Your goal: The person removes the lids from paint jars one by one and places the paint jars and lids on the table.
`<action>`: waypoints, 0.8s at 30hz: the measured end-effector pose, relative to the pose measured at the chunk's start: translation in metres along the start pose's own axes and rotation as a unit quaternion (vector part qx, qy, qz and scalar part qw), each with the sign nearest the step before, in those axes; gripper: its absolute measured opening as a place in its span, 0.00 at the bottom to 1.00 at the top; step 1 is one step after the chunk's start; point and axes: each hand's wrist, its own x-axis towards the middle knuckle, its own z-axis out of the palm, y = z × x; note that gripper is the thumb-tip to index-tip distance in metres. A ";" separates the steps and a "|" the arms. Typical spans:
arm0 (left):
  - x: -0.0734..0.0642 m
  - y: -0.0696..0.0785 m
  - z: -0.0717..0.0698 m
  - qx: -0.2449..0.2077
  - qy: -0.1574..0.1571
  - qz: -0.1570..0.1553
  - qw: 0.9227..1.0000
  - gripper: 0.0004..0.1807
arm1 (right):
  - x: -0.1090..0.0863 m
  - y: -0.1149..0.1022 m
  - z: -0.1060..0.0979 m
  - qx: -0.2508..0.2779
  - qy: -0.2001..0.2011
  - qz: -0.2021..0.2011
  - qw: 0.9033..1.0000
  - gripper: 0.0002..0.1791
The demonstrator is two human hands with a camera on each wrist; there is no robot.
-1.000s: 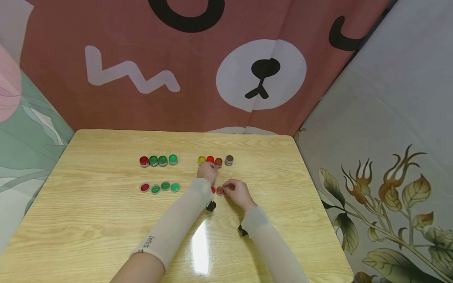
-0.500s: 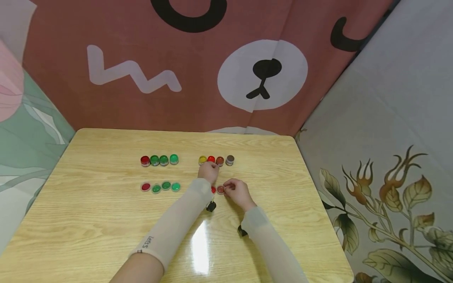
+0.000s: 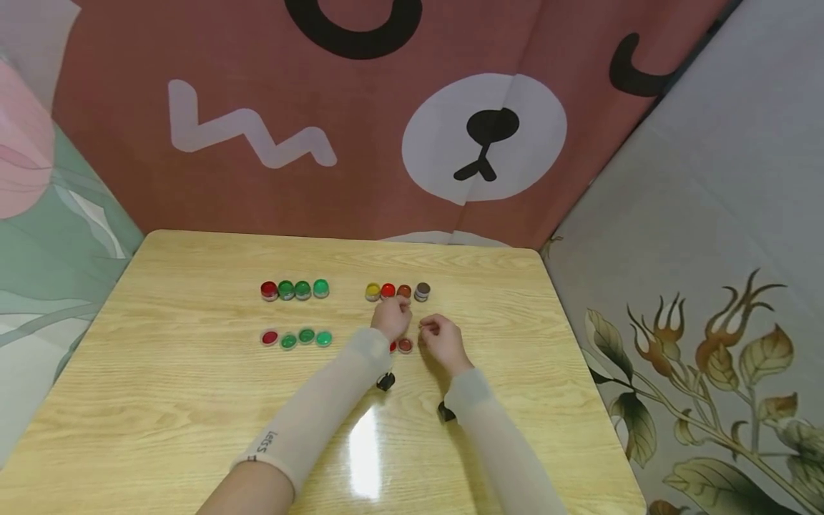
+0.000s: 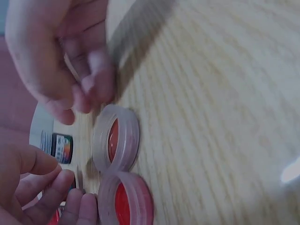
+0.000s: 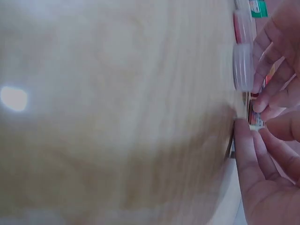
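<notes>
My left hand [image 3: 393, 318] reaches over the front row of lids, its bent fingertips just in front of the brown paint jar [image 3: 403, 290]. I see nothing gripped in it; whether it touches the jar cannot be told. My right hand [image 3: 444, 342] hovers right of the brown lid [image 3: 405, 345], with loosely bent fingers and nothing between them. In the left wrist view, that brown lid [image 4: 114, 140] touches the red lid [image 4: 124, 206]. A dark grey-brown jar [image 3: 422, 291] stands at the row's right end, beside the red jar [image 3: 388, 290] and yellow jar [image 3: 373, 291].
To the left, a dark red jar [image 3: 269, 290] and several green jars [image 3: 302, 290] form another row. In front of them lie a dark red lid [image 3: 269, 337] and several green lids [image 3: 306, 335]. A patterned cloth [image 3: 257, 193] hangs behind the wooden table [image 3: 193, 415].
My right hand has come off the brown lid and shifted right and slightly away from me. The left hand has slid a little to the right along the jars. The view has shifted slightly.
</notes>
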 end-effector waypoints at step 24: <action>0.003 0.016 0.008 0.057 -0.085 0.030 0.994 0.34 | 0.044 -0.007 -0.009 0.118 0.000 0.059 0.991 0.35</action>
